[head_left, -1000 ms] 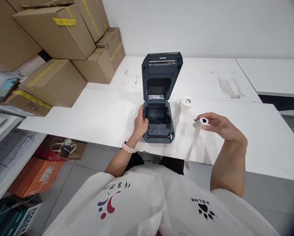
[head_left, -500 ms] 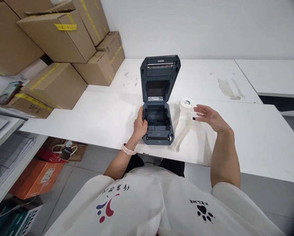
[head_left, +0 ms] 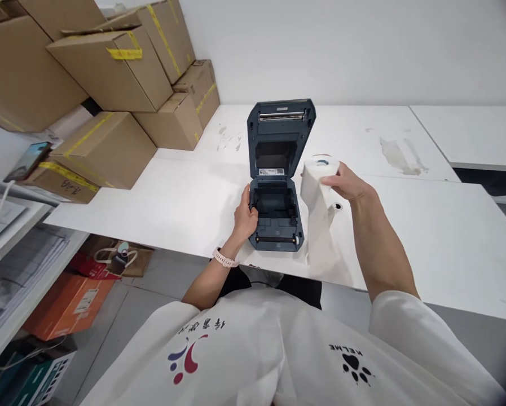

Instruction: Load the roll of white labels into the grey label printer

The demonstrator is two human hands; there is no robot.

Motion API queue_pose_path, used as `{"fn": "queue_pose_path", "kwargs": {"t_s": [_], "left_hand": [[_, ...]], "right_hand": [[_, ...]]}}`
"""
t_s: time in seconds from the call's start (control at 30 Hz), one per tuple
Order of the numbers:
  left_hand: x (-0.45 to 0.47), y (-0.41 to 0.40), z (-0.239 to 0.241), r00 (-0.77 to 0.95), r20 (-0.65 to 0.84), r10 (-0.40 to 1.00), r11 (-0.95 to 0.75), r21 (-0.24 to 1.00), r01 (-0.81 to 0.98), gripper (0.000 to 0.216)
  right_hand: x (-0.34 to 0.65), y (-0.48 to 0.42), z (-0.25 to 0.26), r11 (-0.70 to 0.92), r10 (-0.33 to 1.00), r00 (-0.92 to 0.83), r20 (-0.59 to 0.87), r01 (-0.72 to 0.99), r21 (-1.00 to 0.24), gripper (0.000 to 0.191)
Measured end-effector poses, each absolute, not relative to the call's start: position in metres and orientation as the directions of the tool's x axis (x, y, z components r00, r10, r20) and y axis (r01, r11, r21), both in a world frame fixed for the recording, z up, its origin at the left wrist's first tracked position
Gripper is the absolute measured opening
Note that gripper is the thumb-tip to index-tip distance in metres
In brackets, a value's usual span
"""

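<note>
A dark grey-blue label printer (head_left: 277, 223) stands on the white table with its lid (head_left: 280, 132) raised, showing the hollow bay inside. My left hand (head_left: 245, 219) grips its left side wall, thumb over the rim and fingers along the outside. To the right of the printer, my right hand (head_left: 346, 181) is closed around a white label roll (head_left: 316, 169). A long strip (head_left: 320, 237) of its paper hangs down toward the table's front edge. Beside the strip, below my right hand, is a small white curl with a dark hole (head_left: 336, 208); its kind is unclear.
Cardboard boxes (head_left: 104, 149) with yellow tape are piled at the left and back left. A phone (head_left: 30, 160) lies on the boxes by a white shelf (head_left: 7, 270). An orange box (head_left: 69, 304) sits low on the left. A white wall (head_left: 341, 51) rises behind the table (head_left: 185, 203).
My right hand has gone from open beside the label roll to closed around it. The roll now appears raised and tilted, its paper strip trailing. My left hand keeps its hold on the printer.
</note>
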State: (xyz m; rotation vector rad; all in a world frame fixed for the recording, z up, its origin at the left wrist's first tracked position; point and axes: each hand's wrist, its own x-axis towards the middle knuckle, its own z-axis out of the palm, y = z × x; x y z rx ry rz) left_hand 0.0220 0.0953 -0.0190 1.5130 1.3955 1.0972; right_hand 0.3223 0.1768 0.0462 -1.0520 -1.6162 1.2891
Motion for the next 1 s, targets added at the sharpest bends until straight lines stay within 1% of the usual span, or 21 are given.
{"fn": "queue_pose_path", "kwargs": {"t_s": [0.07, 0.1, 0.13, 0.2, 0.27, 0.3, 0.33, 0.4, 0.47, 0.57, 0.6, 0.67, 0.73, 0.8, 0.9, 1.0], "left_hand": [[0.022, 0.097, -0.022, 0.013, 0.099, 0.995, -0.098, 0.946, 0.309, 0.082], [0.022, 0.098, -0.023, 0.008, 0.103, 0.995, -0.101, 0.946, 0.307, 0.083], [0.022, 0.098, -0.024, 0.004, 0.103, 0.995, -0.100, 0.947, 0.305, 0.084], [0.022, 0.099, -0.025, -0.003, 0.096, 0.995, -0.090, 0.948, 0.305, 0.085], [0.023, 0.099, -0.025, -0.004, 0.083, 0.997, -0.078, 0.946, 0.313, 0.084], [0.023, 0.099, -0.025, -0.005, 0.078, 0.997, -0.072, 0.945, 0.320, 0.084], [0.023, 0.099, -0.024, -0.006, 0.074, 0.997, -0.068, 0.943, 0.326, 0.084], [0.023, 0.099, -0.024, -0.006, 0.073, 0.997, -0.067, 0.942, 0.328, 0.085], [0.024, 0.099, -0.024, -0.006, 0.078, 0.997, -0.072, 0.945, 0.318, 0.086], [0.024, 0.098, -0.022, 0.001, 0.072, 0.997, -0.069, 0.949, 0.308, 0.085], [0.024, 0.098, -0.021, 0.003, 0.066, 0.998, -0.064, 0.949, 0.309, 0.084], [0.024, 0.096, -0.018, 0.003, 0.058, 0.998, -0.056, 0.948, 0.313, 0.083], [0.025, 0.094, -0.015, 0.000, 0.055, 0.998, -0.052, 0.949, 0.312, 0.082], [0.025, 0.093, -0.013, -0.003, 0.057, 0.998, -0.054, 0.951, 0.304, 0.082], [0.026, 0.092, -0.014, -0.003, 0.076, 0.997, -0.072, 0.955, 0.289, 0.080], [0.026, 0.093, -0.015, 0.000, 0.073, 0.997, -0.070, 0.960, 0.270, 0.077]], "right_hand": [[0.293, 0.166, 0.076, 0.262, 0.876, -0.474, 0.092, 0.305, -0.916, 0.078], [0.277, 0.161, 0.089, 0.339, 0.837, -0.543, 0.069, 0.415, -0.845, 0.076], [0.261, 0.158, 0.098, 0.415, 0.796, -0.605, 0.029, 0.511, -0.753, 0.073], [0.231, 0.155, 0.108, 0.537, 0.742, -0.667, -0.065, 0.650, -0.538, 0.066], [0.209, 0.155, 0.105, 0.591, 0.735, -0.664, -0.141, 0.728, -0.347, 0.062], [0.201, 0.157, 0.100, 0.597, 0.741, -0.649, -0.171, 0.754, -0.275, 0.061], [0.195, 0.158, 0.094, 0.598, 0.745, -0.636, -0.201, 0.770, -0.220, 0.060], [0.186, 0.163, 0.082, 0.599, 0.746, -0.617, -0.250, 0.786, -0.152, 0.060], [0.181, 0.166, 0.072, 0.595, 0.747, -0.605, -0.275, 0.793, -0.128, 0.061], [0.181, 0.163, 0.065, 0.571, 0.761, -0.591, -0.268, 0.806, -0.157, 0.064], [0.184, 0.158, 0.065, 0.563, 0.770, -0.591, -0.241, 0.807, -0.179, 0.065], [0.192, 0.141, 0.067, 0.562, 0.790, -0.600, -0.131, 0.792, -0.238, 0.067], [0.203, 0.113, 0.067, 0.573, 0.801, -0.599, 0.012, 0.759, -0.309, 0.061], [0.212, 0.080, 0.062, 0.602, 0.785, -0.608, 0.115, 0.708, -0.369, 0.052], [0.216, 0.036, 0.043, 0.656, 0.742, -0.644, 0.187, 0.640, -0.401, 0.046], [0.211, 0.012, 0.021, 0.656, 0.749, -0.623, 0.224, 0.652, -0.381, 0.045]]}}
